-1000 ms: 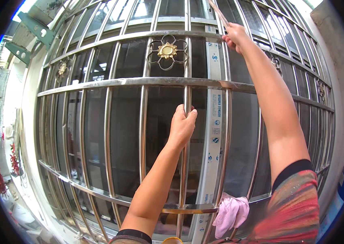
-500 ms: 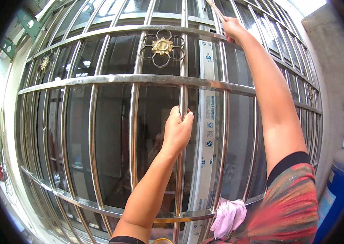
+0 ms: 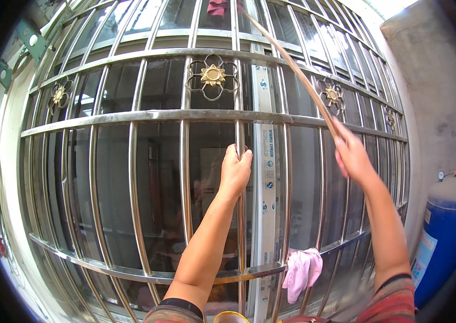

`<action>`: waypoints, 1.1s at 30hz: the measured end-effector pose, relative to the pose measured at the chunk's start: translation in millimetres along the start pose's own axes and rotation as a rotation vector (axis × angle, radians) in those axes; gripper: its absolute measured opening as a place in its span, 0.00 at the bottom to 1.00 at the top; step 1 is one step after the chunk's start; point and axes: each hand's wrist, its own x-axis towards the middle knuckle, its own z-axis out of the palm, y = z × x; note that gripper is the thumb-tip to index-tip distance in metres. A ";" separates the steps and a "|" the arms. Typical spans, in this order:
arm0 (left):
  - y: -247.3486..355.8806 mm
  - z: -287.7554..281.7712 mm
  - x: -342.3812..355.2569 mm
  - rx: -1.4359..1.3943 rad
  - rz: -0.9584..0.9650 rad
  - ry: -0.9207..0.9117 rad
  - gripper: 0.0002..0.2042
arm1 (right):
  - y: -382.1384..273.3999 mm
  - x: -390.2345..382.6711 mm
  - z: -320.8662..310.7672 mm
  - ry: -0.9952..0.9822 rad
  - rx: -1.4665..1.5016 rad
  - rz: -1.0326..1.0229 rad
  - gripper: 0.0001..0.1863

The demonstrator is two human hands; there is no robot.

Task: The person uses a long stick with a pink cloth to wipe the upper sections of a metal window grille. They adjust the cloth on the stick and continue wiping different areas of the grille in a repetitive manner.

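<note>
Green bracket (image 3: pixel 33 42): juts in at the upper left, well apart from the left hand (image 3: pixel 236 171) and higher than its grip.
Left gold flower (image 3: pixel 58 96): set in the metal window grille (image 3: pixel 104 119), up and far to the left of that grip.
Middle gold flower (image 3: pixel 213 75): mounted between two rails, above the left hand's grip and slightly to its left.
Dark red cloth (image 3: pixel 217 7): cropped by the top edge, high above the left hand, beside the far tip of a light-brown stick (image 3: pixel 294 67); whether the two are joined cannot be made out.
Yellow-rimmed container (image 3: pixel 228 313): partly in view at the bottom edge, straight below the left grip.
Left hand: closed around an upright metal bar (image 3: pixel 241 231), just under the middle rail.
Printed white frame strip (image 3: pixel 264 215): stands behind the grille, just right of the gripped bar.
Light-brown stick: slants from the right hand (image 3: pixel 353 153) toward the upper left, across the bars.
Pink cloth (image 3: pixel 302 272): draped over the lower rail, below both grips and between them.
Right gold flower (image 3: pixel 332 95): close to the stick, above the right grip.
Right hand: clasped about the stick's lower end, slightly blurred.
Blue tank (image 3: pixel 449 231): stands lower, well to the right of the right grip.
</note>
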 end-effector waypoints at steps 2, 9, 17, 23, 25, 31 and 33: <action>-1.2 0.5 0.8 -0.008 -0.002 -0.005 0.07 | 2.2 -63.0 -1.0 0.032 0.002 0.155 0.26; 1.4 3.3 -1.5 0.071 0.025 0.053 0.09 | -42.2 -194.6 -43.0 0.116 0.047 0.431 0.26; 15.6 2.1 -10.3 0.148 0.001 0.092 0.16 | -74.1 -119.9 -50.4 0.116 -0.036 0.343 0.25; 14.5 0.7 -9.6 0.117 -0.017 0.037 0.17 | -79.2 46.0 -15.5 0.131 -0.080 0.058 0.21; 12.0 0.3 -8.3 0.072 0.008 0.034 0.17 | -93.0 100.4 -2.7 0.129 -0.014 0.058 0.20; -0.3 -1.1 -1.4 0.071 -0.032 0.004 0.13 | -104.8 151.7 50.1 0.236 -0.099 0.121 0.25; -4.1 -0.2 -0.2 0.071 0.007 0.000 0.12 | -98.2 139.8 51.7 0.232 -0.093 0.125 0.25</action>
